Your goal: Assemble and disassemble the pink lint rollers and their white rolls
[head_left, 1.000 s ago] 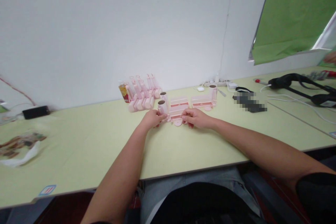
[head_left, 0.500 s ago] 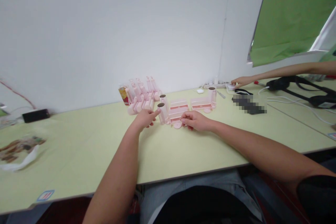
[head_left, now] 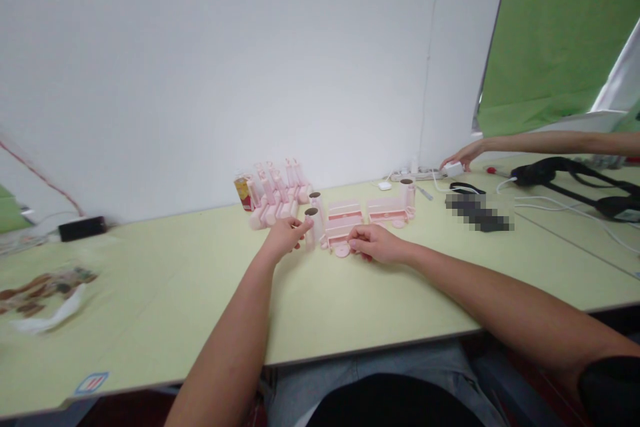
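Note:
A pink plastic holder point(head_left: 338, 231) with a tube at its left end and a round foot in front stands on the pale green table point(head_left: 165, 293). My left hand point(head_left: 286, 238) is curled, its fingertips pressed on the tube point(head_left: 311, 227). My right hand point(head_left: 376, 243) pinches the holder's front right edge beside the round foot point(head_left: 342, 251). Two more pink holders point(head_left: 389, 208) stand just behind it. A stack of the same pink parts point(head_left: 278, 192) lies behind my left hand.
Another person's hand point(head_left: 463, 156) reaches in from the right and rests on a white adapter by a power strip point(head_left: 410, 176). A small juice carton point(head_left: 244, 191), a black strap device point(head_left: 570, 173), white cables, a black box point(head_left: 82, 228) and wrappers point(head_left: 45, 290) lie around.
My left hand drew back a little from the tube, then settled on it again. Another person's arm came in from the right to the power strip. The view tilted slightly.

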`<control>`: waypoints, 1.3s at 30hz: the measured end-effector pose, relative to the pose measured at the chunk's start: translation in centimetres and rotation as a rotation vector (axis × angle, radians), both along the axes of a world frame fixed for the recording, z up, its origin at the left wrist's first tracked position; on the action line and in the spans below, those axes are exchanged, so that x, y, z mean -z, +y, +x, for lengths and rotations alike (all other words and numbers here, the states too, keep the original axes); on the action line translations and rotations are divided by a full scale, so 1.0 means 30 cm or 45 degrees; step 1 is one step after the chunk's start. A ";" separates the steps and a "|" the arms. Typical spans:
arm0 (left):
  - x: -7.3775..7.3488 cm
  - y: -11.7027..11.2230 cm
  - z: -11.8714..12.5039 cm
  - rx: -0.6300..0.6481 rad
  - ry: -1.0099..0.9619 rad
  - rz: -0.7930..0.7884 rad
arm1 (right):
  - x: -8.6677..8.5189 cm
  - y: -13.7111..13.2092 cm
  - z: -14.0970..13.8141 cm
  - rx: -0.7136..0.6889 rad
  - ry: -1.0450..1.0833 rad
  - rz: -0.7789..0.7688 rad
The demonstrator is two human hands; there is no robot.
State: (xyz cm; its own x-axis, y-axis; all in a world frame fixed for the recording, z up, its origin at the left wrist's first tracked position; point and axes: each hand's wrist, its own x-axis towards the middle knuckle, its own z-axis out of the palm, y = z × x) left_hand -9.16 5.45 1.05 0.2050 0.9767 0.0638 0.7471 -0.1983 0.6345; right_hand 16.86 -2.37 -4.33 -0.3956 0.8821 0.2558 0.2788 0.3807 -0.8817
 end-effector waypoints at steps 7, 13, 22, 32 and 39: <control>0.035 -0.010 0.013 0.113 0.016 -0.209 | -0.003 -0.006 -0.001 0.004 0.001 0.004; 0.035 -0.006 0.002 0.161 0.036 -0.274 | -0.001 -0.007 -0.002 0.020 -0.019 0.001; 0.053 0.008 -0.005 0.201 0.130 -0.238 | 0.003 0.000 -0.004 0.023 -0.040 0.022; -0.017 -0.091 0.025 0.582 0.383 -0.191 | -0.055 -0.049 0.002 0.012 -0.411 0.260; -0.008 -0.139 0.055 0.692 0.528 -0.466 | -0.068 -0.060 0.004 -0.077 -0.574 0.317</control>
